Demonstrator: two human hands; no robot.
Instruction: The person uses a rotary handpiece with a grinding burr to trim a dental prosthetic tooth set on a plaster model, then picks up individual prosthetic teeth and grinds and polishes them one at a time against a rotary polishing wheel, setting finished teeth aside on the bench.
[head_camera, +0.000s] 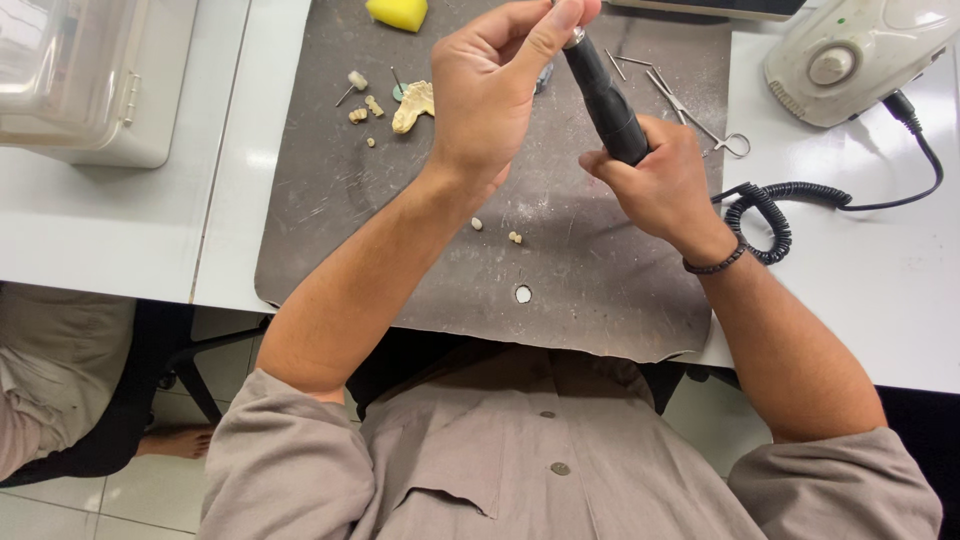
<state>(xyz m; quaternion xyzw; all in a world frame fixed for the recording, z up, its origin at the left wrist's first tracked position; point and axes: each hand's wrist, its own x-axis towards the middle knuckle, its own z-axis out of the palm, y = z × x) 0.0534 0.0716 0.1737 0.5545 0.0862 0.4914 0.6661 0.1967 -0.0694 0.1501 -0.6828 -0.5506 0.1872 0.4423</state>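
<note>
My right hand (655, 185) grips the body of a black rotary handpiece (605, 98), which points up and away from me. Pinching at the handpiece's metal tip are the thumb and fingers of my left hand (495, 85); what is between them is hidden. A coiled black cord (765, 205) runs from the handpiece toward a white control box (850, 55) at the upper right. On the dark grey mat (330, 200) lie a cream dental cast (413, 105), several small tooth pieces (365, 110) and two more pieces (497, 231) near the middle.
A yellow sponge (398, 12) sits at the mat's far edge. Metal tweezers and scissors (690, 110) lie right of the handpiece. A clear plastic box (90, 75) stands at the far left on the white bench. Another person's leg and foot (60, 400) are at lower left.
</note>
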